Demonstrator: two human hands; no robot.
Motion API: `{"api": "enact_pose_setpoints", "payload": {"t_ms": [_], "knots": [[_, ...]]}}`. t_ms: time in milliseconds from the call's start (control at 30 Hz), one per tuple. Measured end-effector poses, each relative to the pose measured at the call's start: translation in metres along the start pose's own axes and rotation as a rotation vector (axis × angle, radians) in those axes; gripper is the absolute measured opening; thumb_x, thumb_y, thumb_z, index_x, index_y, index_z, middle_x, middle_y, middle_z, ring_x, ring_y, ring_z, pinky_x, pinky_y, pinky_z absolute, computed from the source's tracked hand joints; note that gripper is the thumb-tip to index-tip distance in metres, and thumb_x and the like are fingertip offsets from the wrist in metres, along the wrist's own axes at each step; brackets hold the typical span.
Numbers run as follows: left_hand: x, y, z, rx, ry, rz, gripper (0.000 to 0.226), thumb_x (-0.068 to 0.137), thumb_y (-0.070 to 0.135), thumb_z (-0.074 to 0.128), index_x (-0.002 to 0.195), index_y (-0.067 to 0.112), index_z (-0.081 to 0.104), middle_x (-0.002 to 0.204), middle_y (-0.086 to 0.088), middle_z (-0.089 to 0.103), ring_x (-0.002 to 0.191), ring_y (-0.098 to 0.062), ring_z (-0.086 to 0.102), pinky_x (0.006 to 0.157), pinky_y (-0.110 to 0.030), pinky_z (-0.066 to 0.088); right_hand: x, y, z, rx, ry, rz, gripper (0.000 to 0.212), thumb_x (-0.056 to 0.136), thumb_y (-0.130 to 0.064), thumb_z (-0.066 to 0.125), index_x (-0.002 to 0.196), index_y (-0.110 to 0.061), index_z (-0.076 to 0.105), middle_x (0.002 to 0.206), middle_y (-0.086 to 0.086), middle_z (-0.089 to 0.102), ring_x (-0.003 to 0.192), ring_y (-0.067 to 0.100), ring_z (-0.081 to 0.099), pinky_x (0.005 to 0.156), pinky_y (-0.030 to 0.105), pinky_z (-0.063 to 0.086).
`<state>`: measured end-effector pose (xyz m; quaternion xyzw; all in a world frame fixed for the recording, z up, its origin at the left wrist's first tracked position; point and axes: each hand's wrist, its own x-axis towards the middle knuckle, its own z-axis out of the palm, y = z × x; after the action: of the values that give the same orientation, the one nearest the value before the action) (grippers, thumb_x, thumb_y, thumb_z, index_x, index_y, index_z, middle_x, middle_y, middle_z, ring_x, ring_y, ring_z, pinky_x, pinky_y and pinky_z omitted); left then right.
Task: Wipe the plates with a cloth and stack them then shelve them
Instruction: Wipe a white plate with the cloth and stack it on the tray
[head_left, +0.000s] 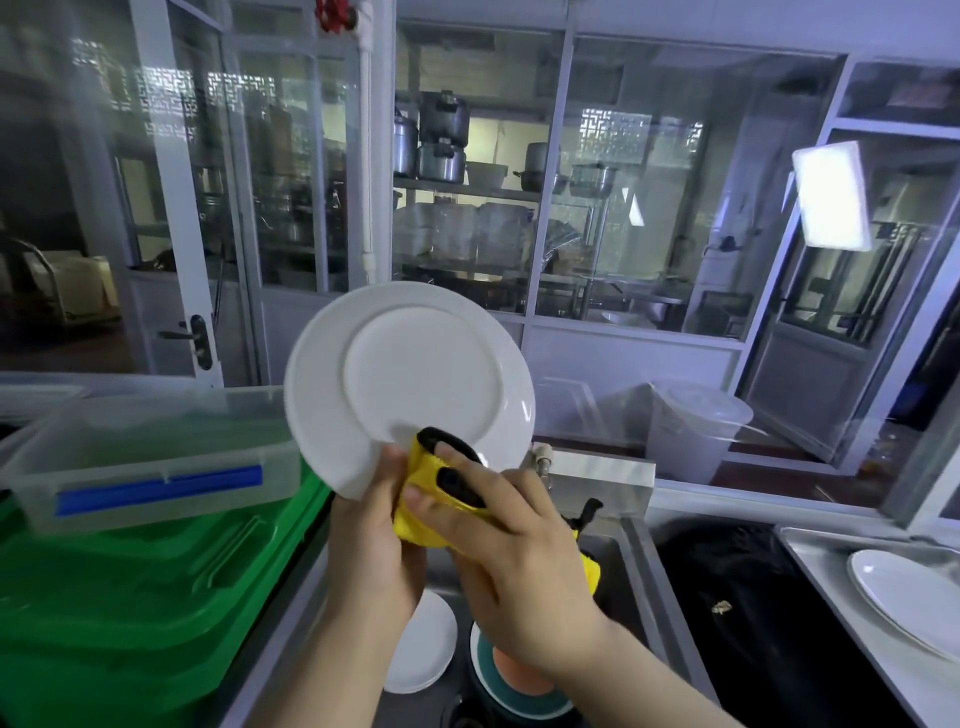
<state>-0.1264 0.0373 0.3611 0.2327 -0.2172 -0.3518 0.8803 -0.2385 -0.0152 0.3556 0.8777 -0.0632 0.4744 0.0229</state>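
Note:
A white plate (410, 384) is held upright in front of me, its underside facing the camera. My left hand (371, 540) grips its lower rim. My right hand (514, 561) holds a yellow cloth with black patches (431, 499) pressed against the plate's lower edge. Below my arms, in the steel sink (631, 597), lie a small stack of white plates (423, 642) and a teal plate with an orange dish (519, 686) on it. Another white plate (904, 597) rests on the steel counter at the right.
A clear plastic box with a blue handle (156, 462) sits on green crates (130, 597) at the left. A white bucket (696, 431) stands behind the sink. A black basin (727, 613) lies right of the sink. Glass partitions stand beyond.

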Motion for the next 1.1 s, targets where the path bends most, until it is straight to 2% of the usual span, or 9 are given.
{"api": "enact_pose_setpoints", "payload": {"t_ms": [167,333,467,600,667,733,833,1000,1100], "knots": [[-0.001,0.006,-0.007,-0.008,-0.009,0.027,0.054,0.083,0.02,0.051,0.137,0.01,0.051,0.124,-0.011,0.066,0.109,-0.028,0.064,0.071,-0.032,0.059,0.006,0.035,-0.017,-0.056,-0.008,-0.003,0.05,0.082,0.004,0.053,0.121,-0.024,0.067,0.135,0.002,0.054,0.082,0.027,0.054,0.077,0.033,0.049],[-0.006,0.007,-0.02,0.022,-0.032,0.026,0.048,0.083,0.016,0.052,0.13,0.019,0.056,0.12,-0.001,0.069,0.109,-0.02,0.066,0.072,-0.03,0.058,0.021,0.078,-0.031,-0.073,0.086,0.397,0.057,0.081,0.01,0.065,0.129,-0.02,0.059,0.131,0.011,0.058,0.104,0.041,0.057,0.088,0.034,0.043],[-0.005,0.0,-0.022,0.023,-0.039,0.022,0.043,0.084,0.012,0.054,0.127,0.015,0.058,0.118,-0.005,0.07,0.108,-0.022,0.067,0.073,-0.03,0.057,0.011,0.052,-0.026,-0.182,0.063,0.173,0.053,0.076,0.006,0.063,0.123,-0.018,0.066,0.128,0.011,0.06,0.08,0.035,0.055,0.074,0.032,0.047],[-0.005,-0.003,-0.023,0.051,-0.066,-0.035,0.045,0.077,0.024,0.07,0.119,0.011,0.066,0.116,-0.016,0.069,0.104,-0.031,0.066,0.073,-0.035,0.057,-0.004,0.016,-0.016,-0.085,-0.119,-0.062,0.053,0.078,0.0,0.045,0.121,-0.022,0.066,0.136,0.007,0.056,0.076,0.032,0.057,0.07,0.037,0.051],[-0.006,-0.004,-0.027,0.09,-0.102,-0.032,0.047,0.074,0.024,0.077,0.118,0.013,0.068,0.118,-0.015,0.068,0.107,-0.03,0.066,0.074,-0.035,0.057,0.0,0.019,-0.02,-0.07,-0.118,-0.019,0.052,0.078,0.0,0.047,0.12,-0.022,0.068,0.134,0.006,0.057,0.081,0.033,0.06,0.072,0.037,0.053],[-0.005,-0.005,-0.033,0.134,-0.099,-0.019,0.037,0.077,0.016,0.069,0.114,0.019,0.071,0.114,-0.01,0.071,0.104,-0.025,0.069,0.071,-0.033,0.058,0.01,0.029,-0.027,-0.08,-0.057,0.145,0.051,0.076,0.003,0.054,0.119,-0.02,0.069,0.131,0.01,0.058,0.093,0.038,0.062,0.075,0.041,0.055],[-0.006,-0.008,-0.037,0.22,-0.082,-0.012,0.041,0.071,0.016,0.072,0.112,0.019,0.071,0.108,-0.005,0.074,0.098,-0.021,0.071,0.068,-0.031,0.057,0.026,0.042,-0.035,-0.143,0.006,0.39,0.053,0.073,0.007,0.066,0.118,-0.02,0.07,0.124,0.018,0.056,0.103,0.043,0.059,0.067,0.04,0.053],[-0.003,-0.009,-0.035,0.284,-0.079,-0.017,0.048,0.071,0.025,0.075,0.118,0.017,0.068,0.109,-0.011,0.073,0.097,-0.025,0.071,0.067,-0.032,0.057,0.014,0.012,-0.021,-0.087,-0.093,0.127,0.05,0.074,-0.007,0.055,0.121,-0.024,0.066,0.121,0.004,0.058,0.096,0.032,0.061,0.068,0.037,0.056],[-0.003,-0.005,-0.041,0.306,-0.129,-0.043,0.051,0.067,0.031,0.077,0.116,0.018,0.069,0.11,-0.011,0.072,0.098,-0.026,0.071,0.068,-0.032,0.058,0.021,0.021,-0.024,-0.038,-0.089,0.205,0.05,0.077,-0.009,0.057,0.123,-0.028,0.064,0.125,0.0,0.056,0.106,0.03,0.061,0.072,0.039,0.056]]}}
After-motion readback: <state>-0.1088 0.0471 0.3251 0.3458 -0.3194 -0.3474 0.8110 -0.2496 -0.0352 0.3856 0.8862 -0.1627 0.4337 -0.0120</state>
